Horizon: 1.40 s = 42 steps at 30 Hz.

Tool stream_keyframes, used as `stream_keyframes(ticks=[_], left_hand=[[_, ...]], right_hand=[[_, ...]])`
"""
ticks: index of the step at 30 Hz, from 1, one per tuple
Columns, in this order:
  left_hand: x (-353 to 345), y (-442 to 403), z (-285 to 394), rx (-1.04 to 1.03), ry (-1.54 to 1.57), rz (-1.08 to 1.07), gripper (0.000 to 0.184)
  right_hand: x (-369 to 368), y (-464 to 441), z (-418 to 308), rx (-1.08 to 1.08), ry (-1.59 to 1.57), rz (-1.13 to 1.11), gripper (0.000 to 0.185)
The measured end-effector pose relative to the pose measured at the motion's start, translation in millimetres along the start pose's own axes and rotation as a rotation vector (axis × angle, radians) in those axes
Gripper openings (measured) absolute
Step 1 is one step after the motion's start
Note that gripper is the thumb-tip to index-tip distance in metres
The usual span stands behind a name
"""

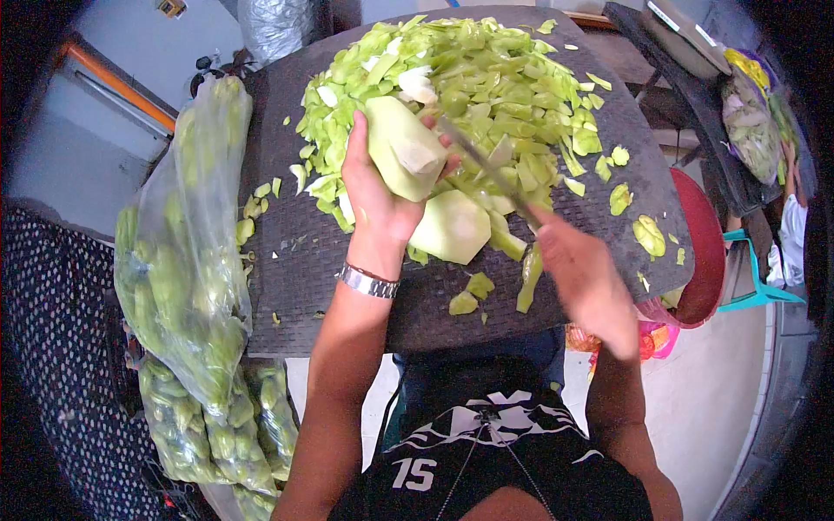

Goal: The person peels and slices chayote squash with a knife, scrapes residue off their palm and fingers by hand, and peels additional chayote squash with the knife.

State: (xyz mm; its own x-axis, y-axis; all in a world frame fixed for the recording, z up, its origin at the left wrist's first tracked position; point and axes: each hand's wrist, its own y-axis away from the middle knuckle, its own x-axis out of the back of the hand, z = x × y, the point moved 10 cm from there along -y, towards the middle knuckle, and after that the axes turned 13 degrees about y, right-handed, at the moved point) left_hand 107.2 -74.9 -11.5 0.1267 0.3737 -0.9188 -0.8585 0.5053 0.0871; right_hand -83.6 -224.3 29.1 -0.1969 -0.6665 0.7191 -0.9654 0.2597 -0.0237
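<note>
My left hand (pixel 382 204) is wrapped round a peeled pale-green fruit (pixel 395 143) with flat cut faces; I cannot tell its exact kind. In my right hand (pixel 582 273), smeared a little by motion, is a knife (pixel 491 169). The blade slants up and left, its tip near the fingers of my left hand. A second peeled fruit (pixel 452 227) lies on the dark textured tabletop (pixel 347 321), just below the left hand. Behind both hands spreads a large heap of green slices (pixel 495 91). Peel scraps (pixel 464 302) lie in front.
A clear plastic bag (pixel 182 252) of whole green fruits leans at the table's left side, with more filled bags (pixel 213 434) below. Beside the right edge stand a red tub (pixel 695 252) and a turquoise stool (pixel 756 269). Bagged produce (pixel 751 130) sits at the far right.
</note>
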Motion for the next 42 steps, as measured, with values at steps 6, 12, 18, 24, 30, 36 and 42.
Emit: stream_keyframes(ticks=[6,12,18,24,30,36,42], left_hand=[[6,1,7,-0.088,0.011,0.057,0.064],[-3,8,6,-0.142,0.064,0.062,0.059],[-12,20,7,-0.324,-0.007,0.054,0.066],[-14,25,6,-0.389,-0.023,0.027,0.061],[-46,31,13,-0.425,-0.358,-0.13,0.077],[-45,23,9,-0.25,-0.517,-0.168,0.069],[-23,12,-8,0.134,-0.192,-0.122,0.048]], right_hand=[[-39,15,-24,0.104,0.188,-0.071,0.046],[-40,12,-23,0.077,0.181,-0.056,0.045],[-38,4,-26,0.061,0.252,0.059,0.041],[-37,0,-30,0.054,0.311,0.105,0.042],[-12,-9,-29,0.209,0.233,0.267,0.031],[31,-26,-19,0.31,0.326,0.323,0.021],[37,-47,-3,0.164,0.399,0.057,0.018]])
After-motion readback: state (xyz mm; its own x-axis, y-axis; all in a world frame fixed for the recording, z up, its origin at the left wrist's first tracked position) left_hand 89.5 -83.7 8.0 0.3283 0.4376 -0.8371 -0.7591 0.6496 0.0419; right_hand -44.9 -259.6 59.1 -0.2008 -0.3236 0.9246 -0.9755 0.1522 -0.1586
